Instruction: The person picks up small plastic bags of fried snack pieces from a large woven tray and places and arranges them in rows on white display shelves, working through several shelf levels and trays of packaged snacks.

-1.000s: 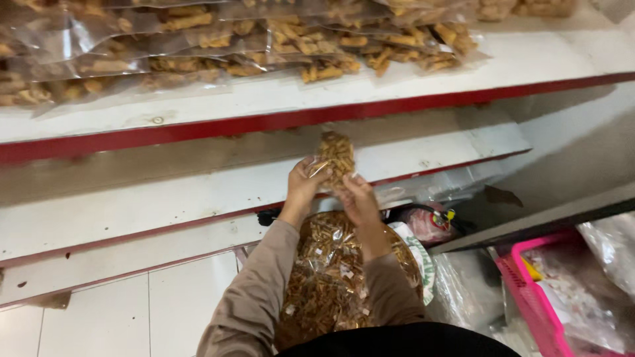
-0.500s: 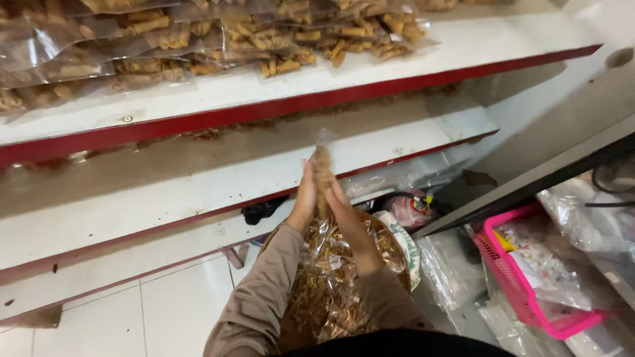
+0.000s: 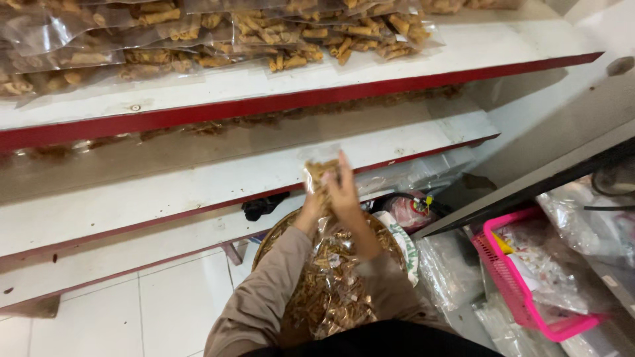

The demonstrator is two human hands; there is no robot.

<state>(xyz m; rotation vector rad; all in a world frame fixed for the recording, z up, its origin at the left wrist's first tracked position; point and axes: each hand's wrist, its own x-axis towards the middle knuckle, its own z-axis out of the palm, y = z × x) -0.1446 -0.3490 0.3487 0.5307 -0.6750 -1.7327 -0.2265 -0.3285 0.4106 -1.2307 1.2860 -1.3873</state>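
Hands (image 3: pixel 331 192) pressed tog. on snack pkt (image 3: pixel 319 170) | pkt mostly hidden | L hand half-covered

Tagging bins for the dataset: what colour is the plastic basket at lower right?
Pink basket, clearest in the head view.

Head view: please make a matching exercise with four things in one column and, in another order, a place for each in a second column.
1. clear snack packet
2. pink basket
3. packets of rolled snacks
4. big sack of snack packets

a. on the top shelf
b. between both hands, left hand and right hand
c. low at the right
d. under the forearms, above the white tiled floor

Pairs: 1-b, 2-c, 3-a, 4-d
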